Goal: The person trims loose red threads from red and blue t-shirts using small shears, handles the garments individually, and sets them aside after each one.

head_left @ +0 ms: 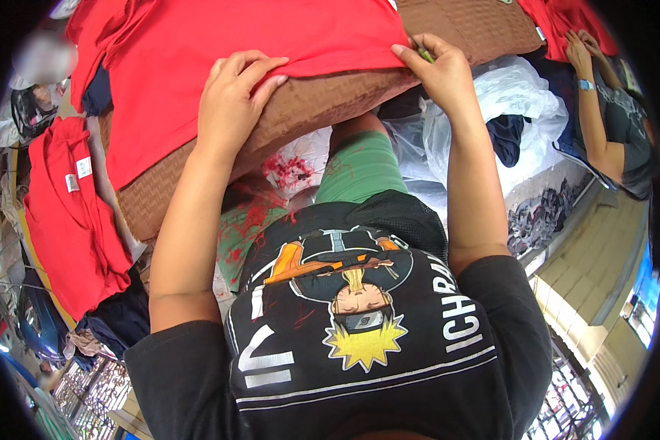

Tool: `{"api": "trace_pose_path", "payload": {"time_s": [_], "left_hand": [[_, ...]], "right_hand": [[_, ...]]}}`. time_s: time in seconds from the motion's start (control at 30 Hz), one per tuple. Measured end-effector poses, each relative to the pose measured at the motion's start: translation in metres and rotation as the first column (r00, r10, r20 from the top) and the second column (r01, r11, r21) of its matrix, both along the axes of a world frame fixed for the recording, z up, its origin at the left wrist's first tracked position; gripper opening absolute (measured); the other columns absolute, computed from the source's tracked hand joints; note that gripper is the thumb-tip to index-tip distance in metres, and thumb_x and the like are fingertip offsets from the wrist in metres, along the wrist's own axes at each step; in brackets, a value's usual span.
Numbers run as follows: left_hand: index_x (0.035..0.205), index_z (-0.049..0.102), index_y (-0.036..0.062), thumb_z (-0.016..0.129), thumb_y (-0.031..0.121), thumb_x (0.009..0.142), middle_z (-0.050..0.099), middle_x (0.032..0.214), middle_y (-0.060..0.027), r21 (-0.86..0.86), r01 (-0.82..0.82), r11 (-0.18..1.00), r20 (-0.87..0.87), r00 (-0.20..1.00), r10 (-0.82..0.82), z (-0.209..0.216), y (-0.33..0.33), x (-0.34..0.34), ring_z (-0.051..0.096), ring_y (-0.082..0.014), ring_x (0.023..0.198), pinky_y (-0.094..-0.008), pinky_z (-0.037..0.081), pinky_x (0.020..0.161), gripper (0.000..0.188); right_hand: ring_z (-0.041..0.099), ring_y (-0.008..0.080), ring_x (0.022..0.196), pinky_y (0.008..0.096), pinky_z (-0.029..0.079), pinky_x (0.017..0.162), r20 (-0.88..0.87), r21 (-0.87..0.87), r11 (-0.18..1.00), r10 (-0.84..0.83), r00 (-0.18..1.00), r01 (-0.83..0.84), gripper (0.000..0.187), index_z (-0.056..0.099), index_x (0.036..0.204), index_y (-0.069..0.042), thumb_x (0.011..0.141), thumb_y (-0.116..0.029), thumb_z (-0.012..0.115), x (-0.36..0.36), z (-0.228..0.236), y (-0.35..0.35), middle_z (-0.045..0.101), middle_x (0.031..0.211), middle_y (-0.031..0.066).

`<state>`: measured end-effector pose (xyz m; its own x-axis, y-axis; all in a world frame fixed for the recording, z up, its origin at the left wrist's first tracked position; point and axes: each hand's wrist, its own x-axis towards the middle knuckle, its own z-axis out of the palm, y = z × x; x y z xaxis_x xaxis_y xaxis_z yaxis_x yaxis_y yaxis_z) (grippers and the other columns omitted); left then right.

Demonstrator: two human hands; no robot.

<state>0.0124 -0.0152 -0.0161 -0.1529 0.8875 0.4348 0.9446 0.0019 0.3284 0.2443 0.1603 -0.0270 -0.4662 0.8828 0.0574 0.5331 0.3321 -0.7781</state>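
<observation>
A red shirt (pixel 220 66) lies spread over a brown woven board (pixel 323 103) in front of me. My left hand (pixel 235 99) rests flat on the shirt's lower edge, fingers slightly apart. My right hand (pixel 436 70) pinches the shirt's hem at its right corner, and a small green thing (pixel 424 53) shows between its fingers; what it is I cannot tell. Below the board I see my black printed shirt (pixel 359 315) and green shorts (pixel 359 169).
Another red shirt (pixel 66 213) with white tags lies at the left. Clear plastic bags (pixel 506 110) with dark cloth sit to the right. Another person's arm (pixel 590 110) with a wristwatch works on red cloth at the top right. A paint-stained cloth (pixel 271 205) hangs below the board.
</observation>
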Motion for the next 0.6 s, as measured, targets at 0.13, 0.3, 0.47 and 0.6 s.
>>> {"api": "trace_pose_path", "payload": {"time_s": [0.13, 0.3, 0.47, 0.6], "left_hand": [[0.089, 0.071, 0.0074, 0.067, 0.018, 0.085, 0.066, 0.079, -0.0087, -0.004, 0.240, 0.971, 0.073, 0.968, -0.239, 0.016, -0.013, 0.028, 0.065, -0.0236, 0.070, -0.0331, 0.053, 0.062, 0.012], [0.093, 0.069, 0.0105, 0.070, 0.020, 0.082, 0.066, 0.087, -0.0048, -0.063, 0.208, 0.976, 0.144, 0.970, -0.197, -0.002, -0.019, 0.057, 0.064, -0.0211, 0.071, -0.0325, 0.053, 0.062, 0.014], [0.104, 0.064, 0.0114, 0.072, 0.020, 0.078, 0.062, 0.096, -0.0038, 0.035, 0.153, 0.988, -0.141, 0.979, -0.146, 0.002, -0.003, 0.056, 0.061, -0.0236, 0.071, -0.0326, 0.053, 0.068, 0.028], [0.098, 0.068, 0.0080, 0.072, 0.021, 0.079, 0.064, 0.093, -0.0065, 0.025, 0.142, 0.989, 0.117, 0.983, -0.144, -0.003, -0.002, 0.045, 0.064, -0.0261, 0.077, -0.0340, 0.052, 0.075, 0.022]], "right_hand": [[0.057, 0.0059, 0.061, 0.0230, 0.046, 0.054, -0.346, -0.241, 0.970, -0.076, 0.935, -0.011, 0.033, 0.067, 0.102, 0.002, 0.081, -0.022, 0.075, 0.025, 0.031, 0.001, 0.064, 0.077, 0.0008], [0.049, 0.0048, 0.063, 0.0221, 0.039, 0.058, -0.118, -0.120, 0.992, -0.042, 0.992, 0.028, 0.028, 0.068, 0.089, -0.001, 0.083, -0.027, 0.072, 0.060, 0.011, 0.019, 0.060, 0.070, -0.0021], [0.051, 0.0053, 0.067, 0.0218, 0.040, 0.062, -0.063, -0.040, 0.998, -0.041, 0.997, 0.039, 0.028, 0.068, 0.090, -0.001, 0.085, -0.029, 0.071, 0.052, 0.017, 0.018, 0.061, 0.071, -0.0012], [0.055, 0.0091, 0.068, 0.0244, 0.044, 0.065, -0.101, 0.069, 0.992, -0.096, 0.990, 0.103, 0.029, 0.069, 0.092, -0.002, 0.083, -0.030, 0.073, 0.050, 0.024, 0.017, 0.063, 0.070, 0.0018]]}}
